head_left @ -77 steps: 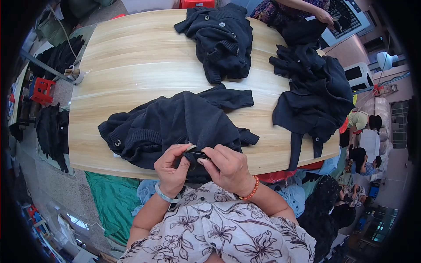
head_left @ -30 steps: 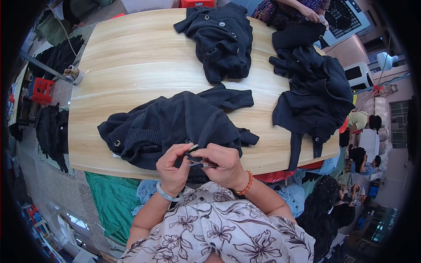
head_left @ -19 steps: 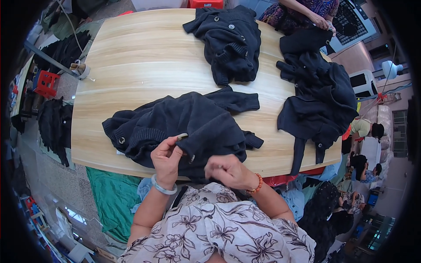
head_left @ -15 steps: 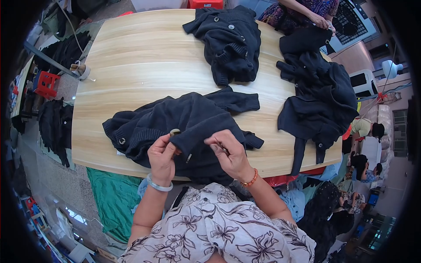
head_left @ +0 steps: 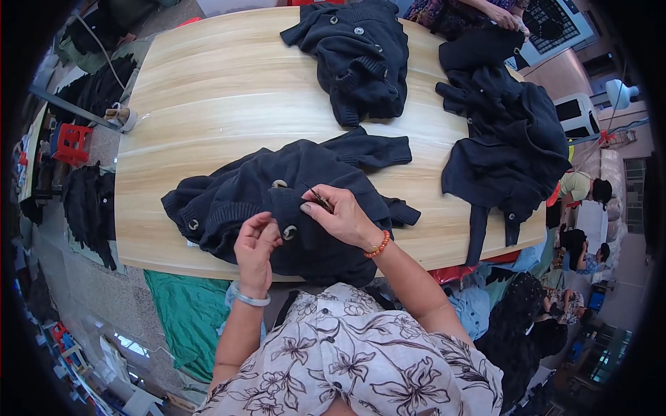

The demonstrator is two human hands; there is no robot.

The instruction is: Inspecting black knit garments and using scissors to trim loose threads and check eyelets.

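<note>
A dark navy knitted cardigan point(head_left: 277, 166) lies bunched at the table's near edge. One pale button point(head_left: 279, 184) and another round button point(head_left: 288, 233) show on its band. My left hand point(head_left: 257, 243), a pale bangle at its wrist, is at the cardigan beside the lower button; its thumb and fingers are pinched together, and what they hold, if anything, is too small to make out. In my right hand point(head_left: 343, 216), with an orange bead bracelet, is a small pair of dark thread snips point(head_left: 320, 199), the points directed up and left over the cloth near the pale button.
The pale wooden table point(head_left: 201, 90) also carries a second dark cardigan point(head_left: 364, 62) at the back and a third dark garment point(head_left: 503, 139) at the right. Another person's hands point(head_left: 505, 17) touch that garment's far end. Green cloth point(head_left: 184, 319) hangs below the near edge.
My right hand has moved left and turned, so the snips now show over the cardigan. My left hand has let the fabric edge drop, and the lower button has come into view.
</note>
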